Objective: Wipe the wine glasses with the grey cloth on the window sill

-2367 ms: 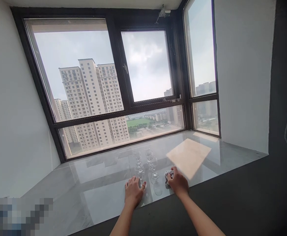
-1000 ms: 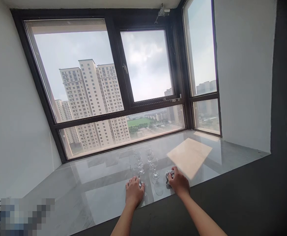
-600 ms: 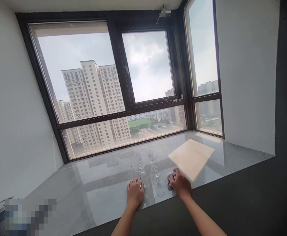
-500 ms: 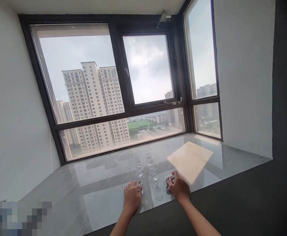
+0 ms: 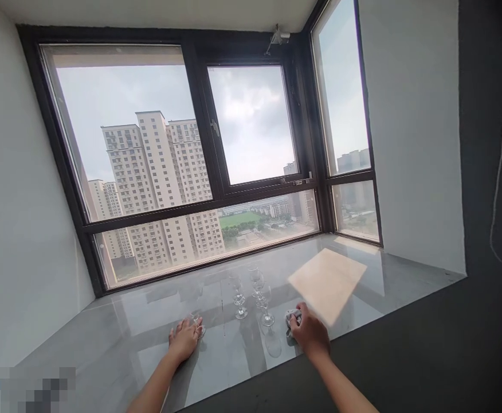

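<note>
My left hand [image 5: 185, 338] rests low over the glossy sill, fingers curled round a clear stemmed glass [image 5: 196, 319] that is partly hidden behind them. To its right stand several more clear stemmed glasses, among them a front one [image 5: 267, 317] and one to its left [image 5: 241, 311]. My right hand [image 5: 312, 332] grips a crumpled grey-white cloth [image 5: 293, 316] against the sill, a little to the right of the front glass.
The grey polished sill [image 5: 117, 344] reflects light and ends at a front edge above a dark wall. Behind it is a dark-framed window [image 5: 148, 217]. White walls [image 5: 414, 143] close in both sides. A thin cord [image 5: 497, 201] hangs at far right.
My left hand has slid left along the sill with the glass, away from the other glasses. My right hand stays on the cloth. The view has shifted slightly.
</note>
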{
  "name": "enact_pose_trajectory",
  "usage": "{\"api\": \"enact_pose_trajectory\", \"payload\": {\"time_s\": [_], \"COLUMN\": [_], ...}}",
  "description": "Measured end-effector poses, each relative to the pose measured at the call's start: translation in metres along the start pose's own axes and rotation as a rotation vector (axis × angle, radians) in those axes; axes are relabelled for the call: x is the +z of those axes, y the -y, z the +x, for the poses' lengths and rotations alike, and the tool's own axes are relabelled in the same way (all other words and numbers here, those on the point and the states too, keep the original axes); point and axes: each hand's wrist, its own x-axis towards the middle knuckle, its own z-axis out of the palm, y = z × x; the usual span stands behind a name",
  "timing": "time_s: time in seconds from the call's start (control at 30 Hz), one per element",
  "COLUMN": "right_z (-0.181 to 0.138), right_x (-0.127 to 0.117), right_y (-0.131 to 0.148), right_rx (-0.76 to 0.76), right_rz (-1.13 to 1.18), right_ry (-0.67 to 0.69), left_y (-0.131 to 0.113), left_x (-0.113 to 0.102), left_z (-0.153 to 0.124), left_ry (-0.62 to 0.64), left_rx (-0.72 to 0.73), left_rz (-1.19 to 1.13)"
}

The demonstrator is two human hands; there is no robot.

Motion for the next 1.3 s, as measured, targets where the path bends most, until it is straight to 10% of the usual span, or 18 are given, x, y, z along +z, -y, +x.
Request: {"api": "enact_pose_trajectory", "payload": {"time_s": [0.2,0.87,1.07,1.3], "right_z": [0.000,0.002,0.002,0.000], "right_x": [0.001,0.007,0.007,0.001], "right_y": [0.000,-0.005,-0.004,0.001], "right_rx": [0.000,-0.004,-0.007,0.000], "right_rz": [0.004,-0.044,-0.022,-0.025], "right_ry": [-0.017,-0.017,-0.022,-0.023], "left_y": [0.036,0.032,-0.040,-0.145], "left_x": [-0.003,-0.010,-0.008,-0.019], "left_z": [0.026,-0.002,-0.028,0.008], "left_ry": [-0.129,-0.292,-0.206,-0.078], "left_rx": [-0.235,-0.379,0.144,-0.005], "left_rz": [-0.031,-0.143,-0.244,-0.370]}}
